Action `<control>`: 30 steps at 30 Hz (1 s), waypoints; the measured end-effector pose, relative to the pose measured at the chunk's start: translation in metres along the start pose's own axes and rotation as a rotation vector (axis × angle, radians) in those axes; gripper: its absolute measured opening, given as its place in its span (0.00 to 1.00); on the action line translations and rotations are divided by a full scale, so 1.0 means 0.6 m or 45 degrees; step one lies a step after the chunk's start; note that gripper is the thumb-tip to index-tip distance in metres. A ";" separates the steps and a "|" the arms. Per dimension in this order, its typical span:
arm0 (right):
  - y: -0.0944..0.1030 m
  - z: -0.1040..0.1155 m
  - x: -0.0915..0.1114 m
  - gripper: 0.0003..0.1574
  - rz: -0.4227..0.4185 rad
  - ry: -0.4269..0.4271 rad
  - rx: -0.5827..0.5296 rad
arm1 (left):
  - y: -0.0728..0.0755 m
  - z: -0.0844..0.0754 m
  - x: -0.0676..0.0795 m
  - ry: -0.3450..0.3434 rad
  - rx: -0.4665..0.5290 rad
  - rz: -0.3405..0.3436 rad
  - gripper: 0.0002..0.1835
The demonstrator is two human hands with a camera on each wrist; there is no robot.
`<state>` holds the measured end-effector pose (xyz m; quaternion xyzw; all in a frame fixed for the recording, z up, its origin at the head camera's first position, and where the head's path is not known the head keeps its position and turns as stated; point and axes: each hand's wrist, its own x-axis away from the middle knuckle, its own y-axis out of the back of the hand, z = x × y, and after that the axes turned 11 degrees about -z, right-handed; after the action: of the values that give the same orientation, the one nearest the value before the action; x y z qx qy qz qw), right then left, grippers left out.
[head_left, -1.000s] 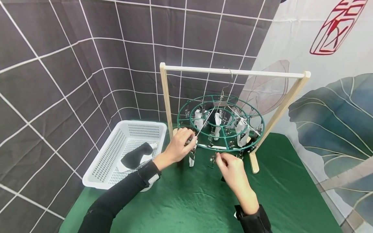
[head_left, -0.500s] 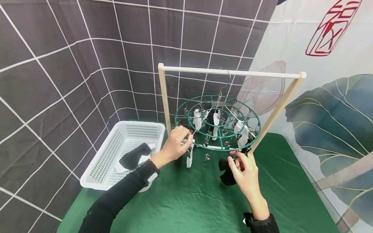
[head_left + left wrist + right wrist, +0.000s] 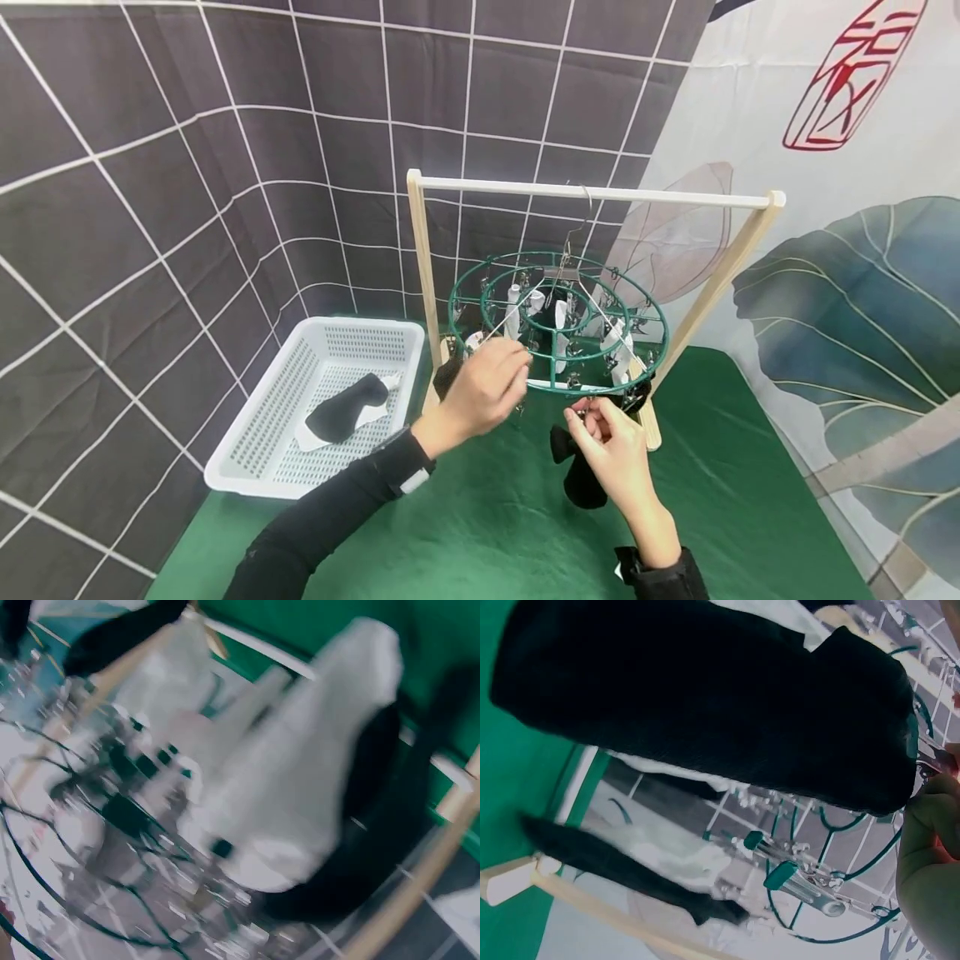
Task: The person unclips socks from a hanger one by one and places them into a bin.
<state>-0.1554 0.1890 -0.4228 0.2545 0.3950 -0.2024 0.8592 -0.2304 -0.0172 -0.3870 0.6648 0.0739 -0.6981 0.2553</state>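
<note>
Right hand: the bare right hand [image 3: 618, 454] has thumb and fingers pinched on a small metal clip [image 3: 930, 756] at the cuff of a black fabric sock [image 3: 705, 705].
Black sock: hangs foot down, just below the front rim of a round green wire drying rack [image 3: 553, 362], above a green cloth-covered table [image 3: 487, 517].
Left hand: the bare left hand [image 3: 483, 387] is at the rack's left front edge, fingers bent; whether they grip anything cannot be told.
Stand edges: a pale wooden stand with a white crossbar [image 3: 592, 192] frames the rack; its right foot is just beside the right hand, its left post just beyond the left hand.
Basket side: a white perforated plastic basket [image 3: 273, 408], holding a dark grey sock [image 3: 347, 410], lies left of the stand; green cloth stretches between it and the black sock.
Hidden: the left fingertips and part of a dark sock [image 3: 447, 377] behind that hand.
Cut off: the right hand, at the right wrist view's edge.
Blurred: the left wrist view, where a white sock [image 3: 300, 772] smears.
</note>
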 end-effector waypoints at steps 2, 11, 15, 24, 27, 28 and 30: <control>-0.006 0.006 0.001 0.08 0.022 -0.005 -0.008 | -0.008 -0.018 0.002 -0.031 -0.058 0.067 0.13; -0.031 0.015 -0.001 0.11 0.110 -0.021 -0.031 | -0.018 -0.033 0.016 0.119 -0.118 0.151 0.12; -0.036 0.013 -0.007 0.18 0.135 -0.047 0.039 | -0.013 -0.018 0.021 0.123 -0.074 0.104 0.12; -0.044 0.021 -0.029 0.06 0.297 -0.047 0.103 | -0.005 0.004 0.030 0.279 0.037 -0.039 0.08; -0.046 0.026 -0.035 0.12 0.363 -0.038 0.157 | -0.004 0.008 0.032 0.326 0.065 -0.058 0.08; -0.046 0.027 -0.036 0.16 0.384 -0.037 0.176 | -0.004 0.009 0.033 0.342 0.073 -0.067 0.08; -0.047 0.030 -0.038 0.22 0.423 -0.031 0.210 | -0.005 0.012 0.033 0.371 0.081 -0.094 0.08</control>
<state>-0.1743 0.1593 -0.4030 0.3835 0.3190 -0.0924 0.8618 -0.2381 -0.0229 -0.4064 0.7636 0.1122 -0.6052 0.1950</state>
